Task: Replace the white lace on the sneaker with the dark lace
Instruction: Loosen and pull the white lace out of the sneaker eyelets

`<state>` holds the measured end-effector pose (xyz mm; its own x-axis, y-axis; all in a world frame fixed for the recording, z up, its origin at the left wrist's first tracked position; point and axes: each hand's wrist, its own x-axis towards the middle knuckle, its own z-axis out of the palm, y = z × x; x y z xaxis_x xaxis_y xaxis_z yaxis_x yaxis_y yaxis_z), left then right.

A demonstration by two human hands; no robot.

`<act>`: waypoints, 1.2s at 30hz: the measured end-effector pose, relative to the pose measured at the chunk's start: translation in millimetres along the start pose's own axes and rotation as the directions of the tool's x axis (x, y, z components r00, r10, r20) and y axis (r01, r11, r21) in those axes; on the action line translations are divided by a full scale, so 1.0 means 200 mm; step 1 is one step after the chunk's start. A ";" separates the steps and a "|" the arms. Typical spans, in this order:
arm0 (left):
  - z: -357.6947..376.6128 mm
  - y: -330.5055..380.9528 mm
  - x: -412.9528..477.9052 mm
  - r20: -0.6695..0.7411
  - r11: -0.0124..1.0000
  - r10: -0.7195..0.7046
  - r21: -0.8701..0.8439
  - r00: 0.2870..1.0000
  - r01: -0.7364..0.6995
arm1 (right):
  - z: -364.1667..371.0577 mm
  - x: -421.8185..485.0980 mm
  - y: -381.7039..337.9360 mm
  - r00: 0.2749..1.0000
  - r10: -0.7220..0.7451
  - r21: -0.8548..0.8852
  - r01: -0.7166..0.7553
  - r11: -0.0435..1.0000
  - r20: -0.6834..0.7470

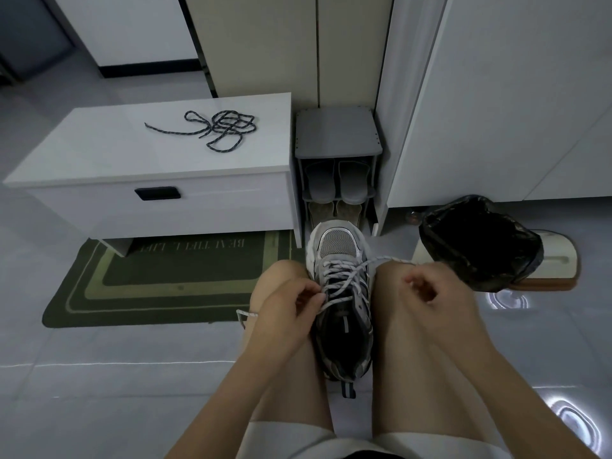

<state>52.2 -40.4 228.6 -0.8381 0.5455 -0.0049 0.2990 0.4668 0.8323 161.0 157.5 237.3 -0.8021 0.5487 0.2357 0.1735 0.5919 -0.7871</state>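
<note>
From my remote seat, the sneaker stands on the floor wedged between the person's bare knees, toe pointing away, which I judge keeps it steady while both hands work. Its white lace, a flecked woven cord, is still crossed through the eyelets over grey mesh and dark, shiny side panels. The left hand pinches one strand at the upper eyelets with thumb and fingertips, its loose end trailing off by the knee. The right hand is curled tight, seemingly round the other strand, which is drawn out taut to the right. To me this looks like early unthreading. The dark lace, a speckled cord, lies in a loose tangle well apart on the glossy white bench, ready for later. A green mat sits under the bench.
</note>
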 end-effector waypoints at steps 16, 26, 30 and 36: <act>-0.04 0.08 0.18 0.048 0.920 0.104 0.374 0.993 -0.115 | 0.18 -0.08 -0.05 0.943 0.020 -0.205 0.051 0.977 0.332; -0.02 0.02 0.11 0.072 0.977 -0.031 0.214 0.997 0.015 | 0.19 -0.08 -0.05 0.944 0.057 -0.141 -0.011 0.990 0.326; -0.04 0.04 0.13 -0.065 0.984 -0.054 0.166 0.996 0.064 | 0.19 -0.08 -0.05 0.935 0.075 -0.113 -0.038 0.993 0.348; -0.14 0.18 0.24 -0.067 0.984 -0.026 0.175 0.997 0.038 | 0.17 -0.07 -0.08 0.939 0.088 -0.081 -0.065 0.995 0.334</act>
<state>9.7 -16.2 273.5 -0.8743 0.4852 0.0103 0.3423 0.6015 0.7219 149.7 121.4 226.8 -0.9282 0.3701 -0.0382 0.2705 0.6009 -0.7521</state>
